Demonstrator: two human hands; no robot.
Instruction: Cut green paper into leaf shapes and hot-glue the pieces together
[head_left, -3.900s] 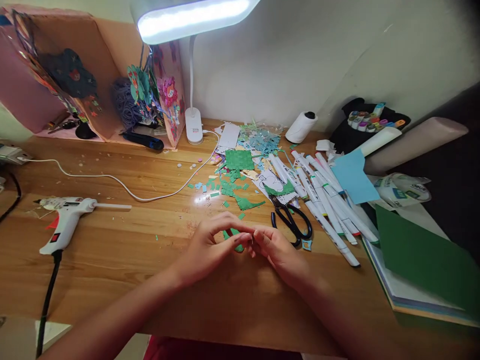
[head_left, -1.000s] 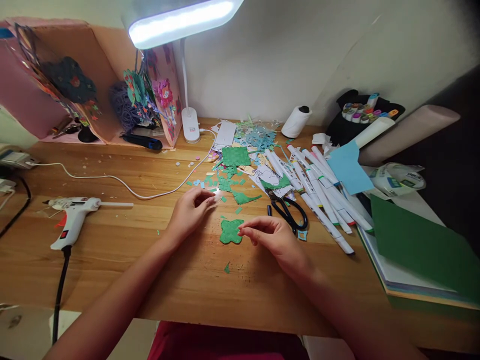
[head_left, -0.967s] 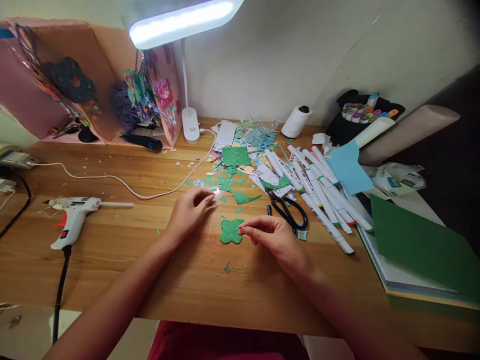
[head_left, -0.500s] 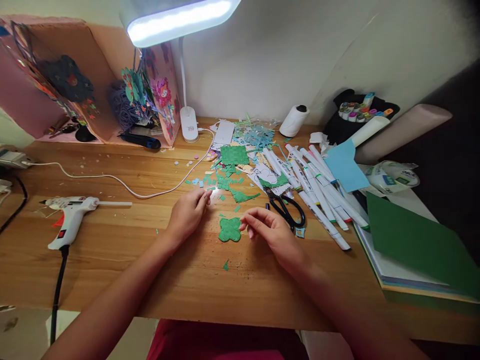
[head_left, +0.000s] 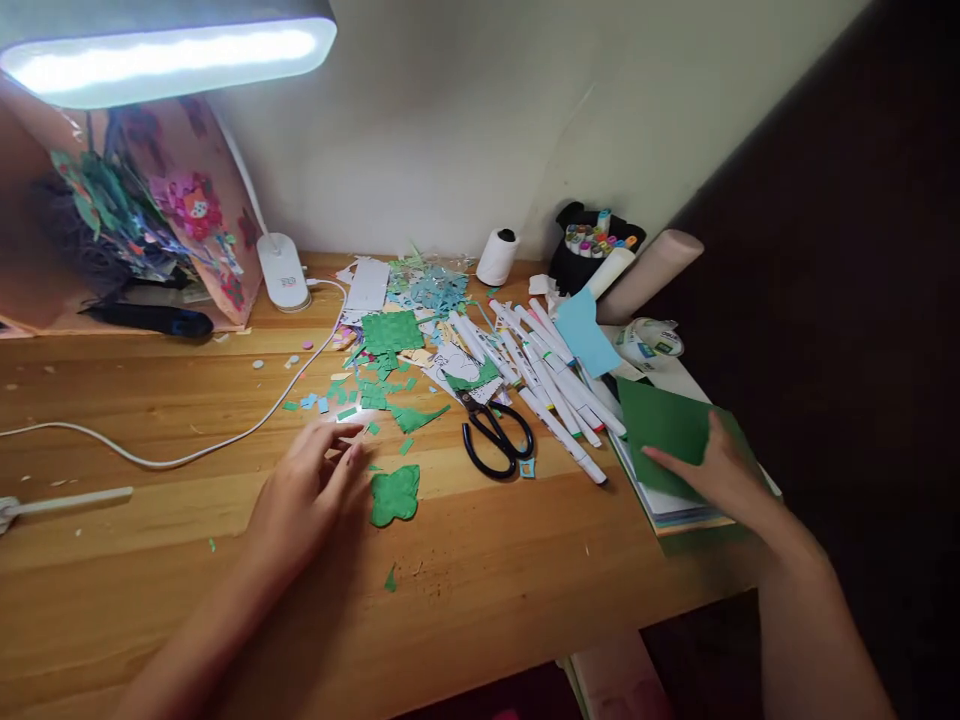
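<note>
My right hand (head_left: 720, 465) is over the dark green sheet (head_left: 664, 440) on top of a paper stack at the right, thumb and fingers spread. My left hand (head_left: 311, 475) hovers at the left of the green flower-shaped cutout (head_left: 394, 495), its fingers curved with a gap between thumb and fingertips, holding nothing visible. A small green scrap (head_left: 391, 578) lies below the cutout. Black-handled scissors (head_left: 499, 435) rest right of it, near a green woven square (head_left: 393, 331) and scattered green bits.
White markers (head_left: 555, 385) lie in a pile before the paper stack. Behind them are a thread spool (head_left: 497, 258), a black marker holder (head_left: 592, 245) and a blue sheet (head_left: 587, 332). A white cable (head_left: 225, 455) crosses the left side, and a lit lamp (head_left: 169, 55) hangs above.
The view has turned to the right. My right hand has left the green cutout and moved right to the dark green sheet, its fingers now spread. My left hand stays near the cutout.
</note>
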